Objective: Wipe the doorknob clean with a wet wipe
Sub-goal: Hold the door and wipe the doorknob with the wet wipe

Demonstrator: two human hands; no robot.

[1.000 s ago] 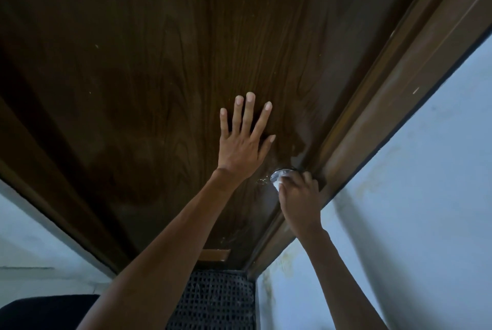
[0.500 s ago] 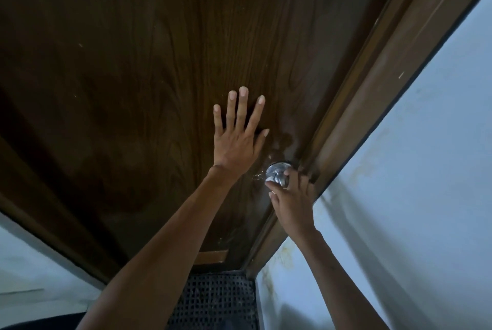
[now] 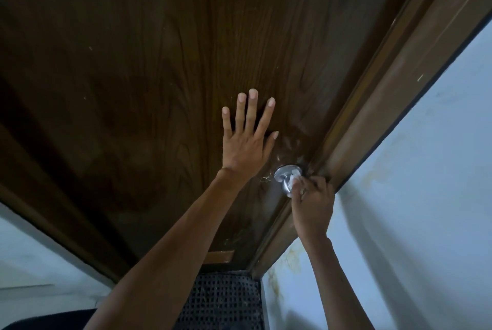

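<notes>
The doorknob (image 3: 286, 176), a shiny round metal one, sits a little right of the frame's centre and slightly below it, at the right edge of a dark wooden door (image 3: 133, 76). Its round base plate is flat against the wood and the knob juts out toward the viewer. A crumpled white wet wipe (image 3: 295, 180) is pressed against the knob's right side, pinched in the fingers of the right hand (image 3: 314, 204), which is curled closed around the wipe and partly covers the knob. That arm comes up from the lower right of the frame.

Just to the left of the knob and above it, the left hand (image 3: 246, 143) lies flat against the door, palm on the wood, fingers spread wide and pointing up; it grips nothing. Its forearm runs down to the bottom middle of the frame.

Some pale smears show on the wood around the knob. Right of the knob, a brown door frame (image 3: 372, 116) slants from the upper right toward the bottom middle. Beyond it a pale bluish wall (image 3: 426, 196) fills the lower right, with yellowish stains near the frame's foot. At the bottom centre lies a dark mat (image 3: 221, 300) with a grid pattern.
</notes>
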